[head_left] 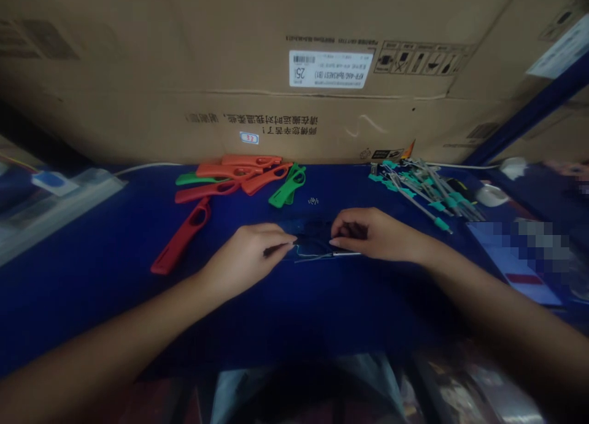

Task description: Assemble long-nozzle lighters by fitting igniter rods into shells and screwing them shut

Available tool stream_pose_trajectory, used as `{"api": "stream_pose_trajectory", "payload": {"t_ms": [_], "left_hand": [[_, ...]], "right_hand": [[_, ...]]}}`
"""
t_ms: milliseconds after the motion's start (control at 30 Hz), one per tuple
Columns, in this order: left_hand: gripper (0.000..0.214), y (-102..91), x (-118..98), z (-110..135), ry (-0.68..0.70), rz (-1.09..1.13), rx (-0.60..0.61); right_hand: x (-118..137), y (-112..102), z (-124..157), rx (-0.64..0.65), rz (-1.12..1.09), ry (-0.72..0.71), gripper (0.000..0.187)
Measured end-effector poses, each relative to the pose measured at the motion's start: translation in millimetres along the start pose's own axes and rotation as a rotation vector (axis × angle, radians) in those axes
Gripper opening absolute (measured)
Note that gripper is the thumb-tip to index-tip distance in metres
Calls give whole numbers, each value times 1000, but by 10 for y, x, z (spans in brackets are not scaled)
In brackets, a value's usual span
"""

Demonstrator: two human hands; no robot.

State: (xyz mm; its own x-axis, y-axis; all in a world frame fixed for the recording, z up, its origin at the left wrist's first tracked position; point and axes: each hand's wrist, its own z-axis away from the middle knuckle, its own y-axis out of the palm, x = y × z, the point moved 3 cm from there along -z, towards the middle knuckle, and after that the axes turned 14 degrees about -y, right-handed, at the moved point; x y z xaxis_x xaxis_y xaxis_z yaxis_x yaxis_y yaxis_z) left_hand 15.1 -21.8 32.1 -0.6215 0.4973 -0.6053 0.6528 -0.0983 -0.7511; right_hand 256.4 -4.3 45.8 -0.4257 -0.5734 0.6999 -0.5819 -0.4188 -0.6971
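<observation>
My left hand (251, 255) rests on the blue table (92, 277) with its fingers curled, pinching a thin dark piece at its fingertips. My right hand (375, 234) lies opposite it, fingers bent over a small dark object (315, 235) between the two hands. A thin metal blade or wire (322, 256) runs along the table just under my right fingertips. What each hand grips is too dark to name.
Several red and green plastic handles (230, 188) lie at the back left, one red handle (181, 237) nearer me. A heap of metal parts with teal tips (426, 191) is at the back right. Large cardboard boxes (294, 74) wall the back.
</observation>
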Motion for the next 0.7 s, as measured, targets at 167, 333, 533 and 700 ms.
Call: {"api": "stream_pose_trajectory", "payload": {"t_ms": [167, 333, 533, 700], "left_hand": [[20, 41, -26, 9, 28, 8, 6], [17, 79, -18, 17, 42, 28, -6], [13, 144, -49, 49, 72, 53, -27], [25, 132, -74, 79, 32, 22, -32]], "right_hand": [[150, 95, 11, -62, 151, -220, 14], [230, 275, 3, -46, 314, -371, 24], [156, 428, -35, -69, 340, -427, 16], [140, 396, -51, -116, 274, -457, 14]]}}
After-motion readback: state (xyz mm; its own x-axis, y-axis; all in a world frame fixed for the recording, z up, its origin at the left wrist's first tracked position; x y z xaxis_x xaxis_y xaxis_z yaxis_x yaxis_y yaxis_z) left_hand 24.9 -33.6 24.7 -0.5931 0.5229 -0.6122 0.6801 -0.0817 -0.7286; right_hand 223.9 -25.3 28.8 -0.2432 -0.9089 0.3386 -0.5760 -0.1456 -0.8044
